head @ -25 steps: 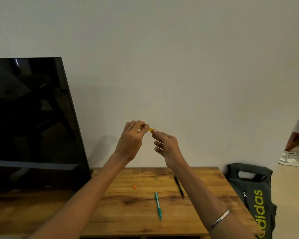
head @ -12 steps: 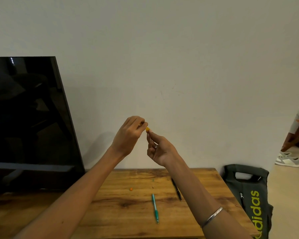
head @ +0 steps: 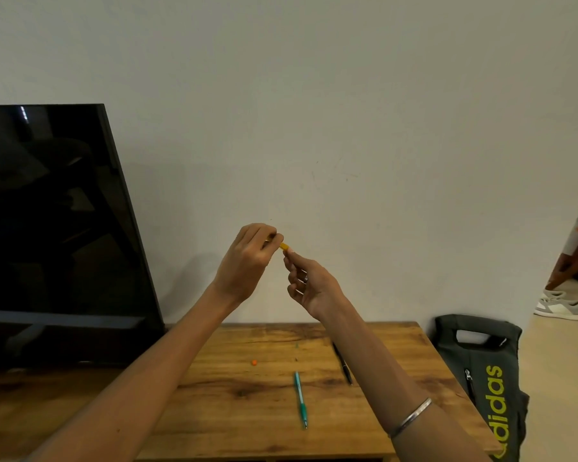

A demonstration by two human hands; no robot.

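Left hand (head: 247,261) curls round a yellow piece (head: 284,245); right hand (head: 311,281) pinches its tip. Judged mid-fitting; next needs aligned, steady pressure.

Two arms in view, both bare. Left forearm (head: 147,378) and right forearm (head: 364,355) are uncovered from the frame's lower edge up to the hands. Build is slim, wrists narrow, fingers long.

Left hand (head: 247,261): knuckles and tendons stand out on its back.

Right hand (head: 311,281): one small ring (head: 306,279), a thin silvery band; which finger wears it is hard to tell. Nail (head: 290,250) at a right fingertip is short, pale and rounded.

Right forearm carries a bangle (head: 411,417): thin, flat, silver-grey metal with a bright glint along its edge. It lies slantwise across the arm, well back from the wrist. Any pattern on it is too small to read.
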